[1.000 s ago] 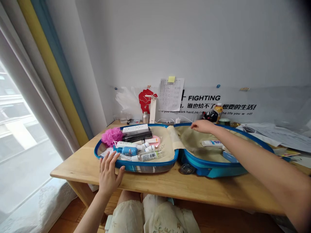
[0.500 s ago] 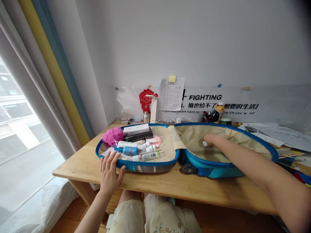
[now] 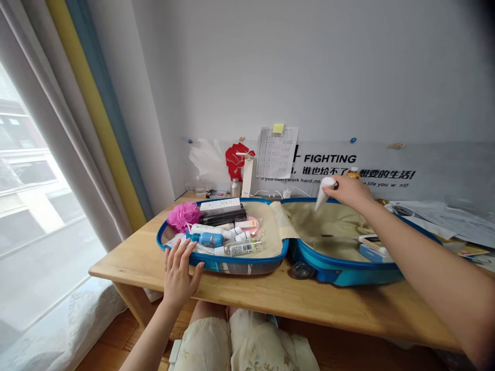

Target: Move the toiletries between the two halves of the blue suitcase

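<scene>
A blue suitcase point(image 3: 266, 270) lies spread open on the wooden table. My left hand point(image 3: 181, 268), fingers spread, rests on the front rim of its left half. Above the right half, my right hand point(image 3: 350, 191) grips a white squeeze tube point(image 3: 322, 194), cap end up and slanted. In the left half lie a pink bath puff point(image 3: 183, 216), a blue pump bottle point(image 3: 207, 238), a clear bottle point(image 3: 243, 248), white bottles and tubes, a white box point(image 3: 220, 205) and a dark case point(image 3: 224, 217). A small blue box point(image 3: 370, 252) is in the right half, partly behind my right forearm.
Behind the suitcase stand a small metallic bottle point(image 3: 235, 187), a tall white stand point(image 3: 247, 176) and a charger plug point(image 3: 286, 194) with cables. Papers point(image 3: 433, 219) are piled at the right. The wall is close behind; curtains point(image 3: 96, 103) hang at the left.
My right hand has risen out of the suitcase's right half, bringing the white tube up. The blue box there has come into sight. My left hand has stayed on the rim.
</scene>
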Available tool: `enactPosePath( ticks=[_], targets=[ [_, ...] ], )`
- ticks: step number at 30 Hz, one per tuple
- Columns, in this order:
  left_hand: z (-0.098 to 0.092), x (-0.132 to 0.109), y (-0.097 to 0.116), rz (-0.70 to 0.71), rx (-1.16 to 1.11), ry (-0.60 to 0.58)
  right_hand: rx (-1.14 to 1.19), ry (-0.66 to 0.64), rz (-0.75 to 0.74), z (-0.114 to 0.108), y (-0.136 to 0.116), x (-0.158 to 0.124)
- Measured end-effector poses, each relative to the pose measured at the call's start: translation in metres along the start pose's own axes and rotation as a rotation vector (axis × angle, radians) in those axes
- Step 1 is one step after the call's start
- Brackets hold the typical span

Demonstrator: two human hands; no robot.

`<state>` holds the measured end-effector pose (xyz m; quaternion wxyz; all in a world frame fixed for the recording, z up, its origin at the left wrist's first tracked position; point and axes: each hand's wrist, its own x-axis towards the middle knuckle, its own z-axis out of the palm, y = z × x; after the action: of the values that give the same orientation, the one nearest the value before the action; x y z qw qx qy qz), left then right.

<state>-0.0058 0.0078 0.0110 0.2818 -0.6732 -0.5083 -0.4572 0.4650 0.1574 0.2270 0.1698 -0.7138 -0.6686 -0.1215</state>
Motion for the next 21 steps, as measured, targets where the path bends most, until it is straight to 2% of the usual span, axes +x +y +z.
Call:
enactPosePath(
  ticks=[3, 5, 8, 11, 13, 16, 21],
  targets=[
    [0.000, 0.000, 0.001, -0.004, 0.001, 0.001, 0.269, 0.240, -0.098, -0.026, -0.044, -0.008],
    [0.000, 0.000, 0.001, -0.005, -0.001, 0.003, 0.396, 0.275, -0.230, -0.038, -0.081, -0.018],
    [0.000, 0.000, 0.001, -0.011, -0.006, -0.005, 0.443, 0.113, -0.469, -0.043, -0.139, -0.036],
    [0.001, -0.001, 0.000, -0.016, -0.004, -0.011, 0.248, -0.105, -0.669, -0.035, -0.190, -0.054],
    [0.002, -0.002, -0.001, -0.023, 0.000, -0.014, 0.117, -0.193, -0.751, -0.024, -0.215, -0.063],
    [0.003, -0.003, -0.002, -0.043, 0.007, -0.036, 0.035, -0.281, -0.838, -0.005, -0.241, -0.069],
    [0.003, -0.003, -0.001, -0.033, 0.007, -0.026, -0.041, -0.378, -0.921, 0.025, -0.265, -0.062]
  ],
)
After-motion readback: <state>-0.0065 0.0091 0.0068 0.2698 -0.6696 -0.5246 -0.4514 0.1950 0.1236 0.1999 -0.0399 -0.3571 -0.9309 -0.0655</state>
